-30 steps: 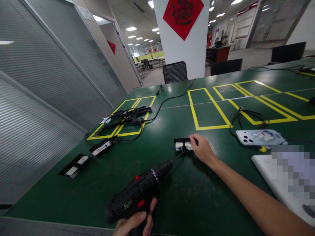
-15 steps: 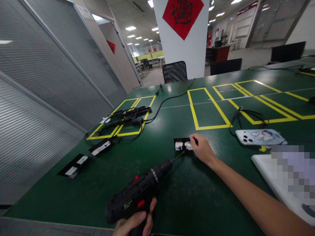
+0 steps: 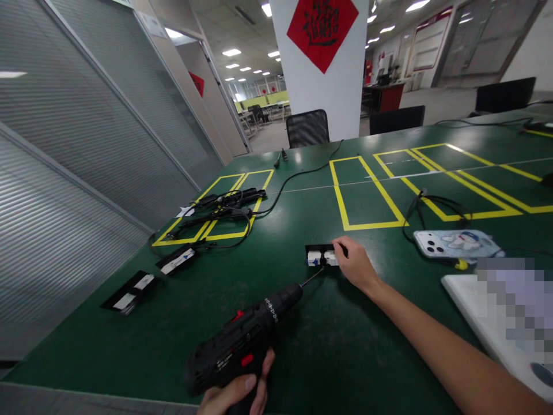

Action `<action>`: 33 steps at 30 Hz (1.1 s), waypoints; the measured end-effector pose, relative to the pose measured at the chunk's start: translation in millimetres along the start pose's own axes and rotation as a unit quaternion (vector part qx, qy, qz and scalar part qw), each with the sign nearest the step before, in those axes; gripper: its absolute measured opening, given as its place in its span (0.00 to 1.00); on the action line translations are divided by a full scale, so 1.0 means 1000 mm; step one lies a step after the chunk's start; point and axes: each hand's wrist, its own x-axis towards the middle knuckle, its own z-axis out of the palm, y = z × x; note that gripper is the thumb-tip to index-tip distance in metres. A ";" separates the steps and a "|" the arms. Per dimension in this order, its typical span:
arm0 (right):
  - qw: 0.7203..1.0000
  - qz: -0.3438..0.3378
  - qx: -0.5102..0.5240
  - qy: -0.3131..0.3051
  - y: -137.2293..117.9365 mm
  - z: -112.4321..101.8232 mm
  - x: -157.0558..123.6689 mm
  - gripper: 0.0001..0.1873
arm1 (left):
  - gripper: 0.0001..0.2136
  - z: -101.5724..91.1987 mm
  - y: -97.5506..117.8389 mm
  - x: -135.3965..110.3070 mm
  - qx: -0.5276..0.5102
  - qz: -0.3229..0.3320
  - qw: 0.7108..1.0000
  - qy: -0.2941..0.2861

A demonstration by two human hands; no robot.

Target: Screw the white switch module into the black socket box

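My left hand (image 3: 228,396) is wrapped around the handle of a black cordless drill (image 3: 244,334) with red buttons, its fingers near the trigger. The drill's long thin bit (image 3: 313,277) points up and to the right. Its tip meets the lower edge of a small black plate with white blocks (image 3: 316,259) on it, near the middle; whether a screw sits there is too small to tell. From the right, my right hand (image 3: 355,262) pinches the plate's right end, its fingers covering that part. A bit of blue shows on the left white block.
Two similar black plates, one nearer (image 3: 129,291) and one farther (image 3: 176,260), lie on the green table (image 3: 207,311) at left. Behind them is a heap of black cables (image 3: 228,202). A phone (image 3: 458,243) and a white device (image 3: 469,308) are at right. Yellow tape (image 3: 375,226) marks rectangles.
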 end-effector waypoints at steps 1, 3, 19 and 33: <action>1.000 0.000 0.000 -0.001 0.000 0.000 0.000 0.13 | 0.11 0.000 0.000 0.000 0.000 0.002 1.000 0.000; 1.000 0.001 -0.001 -0.003 -0.001 -0.001 0.000 0.13 | 0.11 0.002 0.002 0.000 -0.002 0.004 1.000 -0.001; 1.000 0.001 -0.004 0.001 0.002 0.002 0.001 0.13 | 0.12 0.001 0.002 -0.001 0.007 -0.008 1.000 0.001; 1.000 0.003 0.001 -0.008 -0.001 -0.001 -0.001 0.13 | 0.12 0.003 0.005 -0.001 -0.005 -0.013 1.000 -0.003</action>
